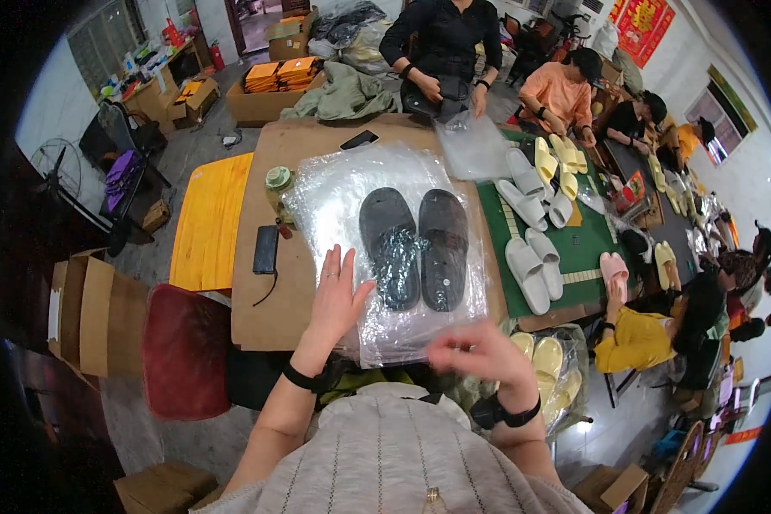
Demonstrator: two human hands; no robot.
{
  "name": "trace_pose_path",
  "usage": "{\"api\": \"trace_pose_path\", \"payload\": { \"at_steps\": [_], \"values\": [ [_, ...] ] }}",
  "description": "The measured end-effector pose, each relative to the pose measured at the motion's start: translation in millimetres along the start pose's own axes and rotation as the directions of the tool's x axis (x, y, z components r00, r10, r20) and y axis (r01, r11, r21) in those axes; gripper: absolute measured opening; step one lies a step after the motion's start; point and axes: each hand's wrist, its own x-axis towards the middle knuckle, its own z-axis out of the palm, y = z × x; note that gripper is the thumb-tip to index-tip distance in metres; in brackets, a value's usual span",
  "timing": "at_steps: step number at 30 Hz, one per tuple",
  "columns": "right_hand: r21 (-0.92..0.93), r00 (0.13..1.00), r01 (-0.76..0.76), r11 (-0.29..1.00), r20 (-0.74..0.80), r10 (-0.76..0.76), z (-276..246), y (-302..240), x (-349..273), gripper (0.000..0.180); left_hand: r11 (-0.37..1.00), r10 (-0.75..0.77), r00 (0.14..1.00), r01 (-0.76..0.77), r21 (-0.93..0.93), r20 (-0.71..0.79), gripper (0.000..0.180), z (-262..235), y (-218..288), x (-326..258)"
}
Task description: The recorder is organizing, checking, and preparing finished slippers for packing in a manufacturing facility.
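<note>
A pair of dark grey slippers [444,257] lies side by side on a stack of clear plastic bags [327,193], toes pointing away from me. Shiny clear film shows over the left slipper; whether the pair is inside a bag I cannot tell. Just left of that slipper, my left hand [337,295] hovers or rests over the bags' edge, its fingers stretched and nothing in it. At the near right corner of the stack is my right hand [484,353], smeared by motion, so its fingers do not read clearly.
On the cardboard-covered table are a black phone [360,140], a dark power bank [265,250] with a cord, and a jar [278,178]. White slippers [527,274] and yellow ones stand on a green mat [501,248]. Across the table, a person in black handles a clear bag [471,147].
</note>
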Motion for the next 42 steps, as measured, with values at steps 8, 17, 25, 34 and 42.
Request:
{"api": "trace_pose_path", "payload": {
  "at_steps": [8, 17, 25, 34, 42],
  "values": [
    [-0.557, 0.696, -0.481, 0.677, -0.712, -0.091, -24.6, 75.2, 135.8, 0.061, 0.997, -0.014, 0.983, 0.0, 0.074, 0.184, 0.066, 30.1, -8.7, -0.9],
    [-0.526, 0.607, -0.519, 0.674, -0.782, -0.142, 11.1, 119.7, 179.2, 0.036, 0.988, -0.023, 0.974, -0.011, 0.151, 0.226, 0.084, 38.8, -3.2, -12.2],
    [-0.471, 0.511, -0.412, 0.78, -0.828, -0.23, -6.8, 127.3, 162.6, 0.023, 0.991, -0.082, 0.946, 0.044, 0.128, 0.312, 0.106, 21.2, 2.4, -9.4],
    [-0.097, 0.286, -0.455, 0.885, -0.957, 0.042, -35.5, 206.7, 7.9, 0.033, 0.993, -0.115, 0.926, 0.108, 0.04, 0.358, 0.102, 15.0, 10.4, -0.7],
    [0.376, -0.216, -0.825, 0.421, -0.899, 0.38, 1.5, 317.0, -219.4, 0.029, 0.985, -0.093, 0.916, 0.027, 0.171, 0.391, 0.097, 33.2, 12.2, -2.4]
  ]
}}
